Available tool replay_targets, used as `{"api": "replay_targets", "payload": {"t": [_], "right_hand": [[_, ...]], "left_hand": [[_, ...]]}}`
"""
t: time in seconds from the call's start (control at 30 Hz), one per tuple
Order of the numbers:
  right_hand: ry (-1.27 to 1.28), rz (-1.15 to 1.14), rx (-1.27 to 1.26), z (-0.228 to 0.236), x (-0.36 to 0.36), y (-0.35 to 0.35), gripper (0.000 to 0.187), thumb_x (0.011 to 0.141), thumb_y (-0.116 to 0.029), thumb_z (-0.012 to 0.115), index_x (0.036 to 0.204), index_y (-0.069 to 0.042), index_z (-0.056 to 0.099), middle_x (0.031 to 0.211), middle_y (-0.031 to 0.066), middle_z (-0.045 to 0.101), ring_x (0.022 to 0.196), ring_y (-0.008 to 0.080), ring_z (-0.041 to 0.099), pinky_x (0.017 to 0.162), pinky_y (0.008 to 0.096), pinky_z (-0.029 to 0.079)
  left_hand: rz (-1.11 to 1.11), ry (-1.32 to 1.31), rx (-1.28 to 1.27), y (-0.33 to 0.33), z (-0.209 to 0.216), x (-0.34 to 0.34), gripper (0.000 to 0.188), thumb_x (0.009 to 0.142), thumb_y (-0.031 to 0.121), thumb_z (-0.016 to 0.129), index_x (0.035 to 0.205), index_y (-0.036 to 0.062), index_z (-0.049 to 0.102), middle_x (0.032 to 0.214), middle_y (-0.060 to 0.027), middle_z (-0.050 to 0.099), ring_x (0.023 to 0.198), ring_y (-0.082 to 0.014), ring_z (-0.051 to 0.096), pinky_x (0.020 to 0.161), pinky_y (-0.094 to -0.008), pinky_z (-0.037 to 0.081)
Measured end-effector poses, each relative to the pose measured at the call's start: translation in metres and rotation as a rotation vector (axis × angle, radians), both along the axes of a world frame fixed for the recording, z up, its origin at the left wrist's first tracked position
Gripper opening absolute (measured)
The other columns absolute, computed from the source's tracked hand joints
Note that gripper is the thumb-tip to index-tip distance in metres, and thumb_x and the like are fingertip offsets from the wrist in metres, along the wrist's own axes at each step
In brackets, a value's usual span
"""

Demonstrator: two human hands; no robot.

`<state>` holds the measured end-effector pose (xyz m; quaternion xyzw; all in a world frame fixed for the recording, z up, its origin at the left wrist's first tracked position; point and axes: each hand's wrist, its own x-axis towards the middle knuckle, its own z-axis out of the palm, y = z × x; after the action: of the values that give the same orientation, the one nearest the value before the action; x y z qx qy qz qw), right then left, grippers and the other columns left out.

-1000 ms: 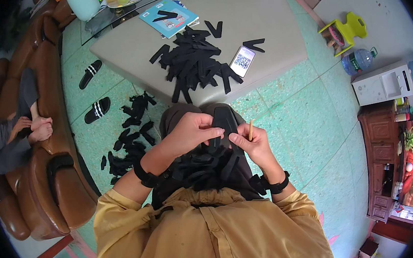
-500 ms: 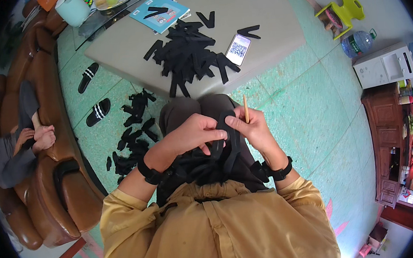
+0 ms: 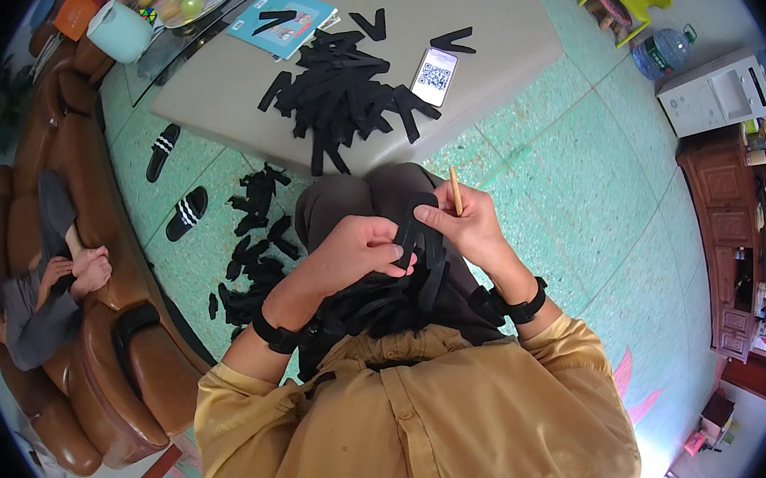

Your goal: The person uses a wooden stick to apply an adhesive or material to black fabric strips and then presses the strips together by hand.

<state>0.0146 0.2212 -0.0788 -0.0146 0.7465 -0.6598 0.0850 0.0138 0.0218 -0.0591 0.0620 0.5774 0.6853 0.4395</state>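
Note:
Over my lap, both hands grip one folded black fabric strip (image 3: 411, 227). My left hand (image 3: 359, 252) is closed, pinching the strip's left side between thumb and fingers. Closed on its upper right part is my right hand (image 3: 468, 224), thumb pressed on top. A thin wooden stick (image 3: 455, 191) also stands upright between the fingers of my right hand. More black strips (image 3: 362, 309) lie in my lap beneath the hands, partly hidden by them. A large heap of similar strips (image 3: 334, 93) is spread on the grey table in front of my knees.
On the table (image 3: 502, 37) are a phone (image 3: 434, 77) with a lit screen and a blue book (image 3: 282, 27). Black pieces (image 3: 254, 273) lie on the floor at left, near two slippers (image 3: 187, 213). Another person sits on the brown sofa (image 3: 93, 355).
The view has shifted slightly. My left fingers have moved a little on the strip, and its folded end sits differently between my hands. Both hands keep their grip.

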Motion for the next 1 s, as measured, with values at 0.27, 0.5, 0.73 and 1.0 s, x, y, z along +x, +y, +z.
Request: {"api": "replay_targets", "payload": {"t": [0.27,0.5,0.73,1.0], "right_hand": [[0.238,-0.146,0.197,0.015,0.001,-0.001,0.015,0.073,-0.004,0.070,0.083,-0.001,0.059,0.077,0.0071,0.057,0.060,0.0140,0.052,0.055,0.0263,0.043],[0.410,-0.032,0.273,0.010,0.029,-0.014,0.011,0.071,0.000,0.067,0.080,0.001,0.061,0.074,0.0121,0.060,0.064,0.0259,0.060,0.055,0.0312,0.047],[0.427,0.061,0.381,0.008,0.026,-0.014,0.012,0.068,0.001,0.066,0.078,0.001,0.060,0.076,0.0140,0.061,0.065,0.0311,0.062,0.054,0.0343,0.049],[0.259,0.133,0.171,0.003,0.019,-0.014,0.011,0.073,-0.003,0.067,0.078,0.001,0.058,0.072,0.0009,0.055,0.058,0.0067,0.046,0.053,0.0206,0.038]], "left_hand": [[0.217,0.032,-0.130,0.001,-0.013,0.001,0.011,0.085,0.009,0.057,0.086,-0.0013,0.061,0.081,-0.0034,0.061,0.072,-0.0101,0.060,0.067,-0.0223,0.051],[0.432,0.038,0.000,0.010,-0.012,0.008,0.006,0.083,0.002,0.059,0.084,-0.0032,0.060,0.081,-0.0062,0.062,0.072,-0.0105,0.060,0.067,-0.0207,0.050],[0.398,0.123,-0.064,0.006,-0.017,0.010,0.005,0.080,-0.002,0.060,0.084,-0.0040,0.060,0.079,-0.0079,0.064,0.068,-0.0112,0.061,0.064,-0.0208,0.050],[0.443,0.266,-0.253,0.013,-0.016,0.011,0.005,0.079,-0.001,0.062,0.080,-0.0020,0.057,0.076,-0.0073,0.063,0.069,-0.0098,0.061,0.061,-0.0205,0.050]]}}
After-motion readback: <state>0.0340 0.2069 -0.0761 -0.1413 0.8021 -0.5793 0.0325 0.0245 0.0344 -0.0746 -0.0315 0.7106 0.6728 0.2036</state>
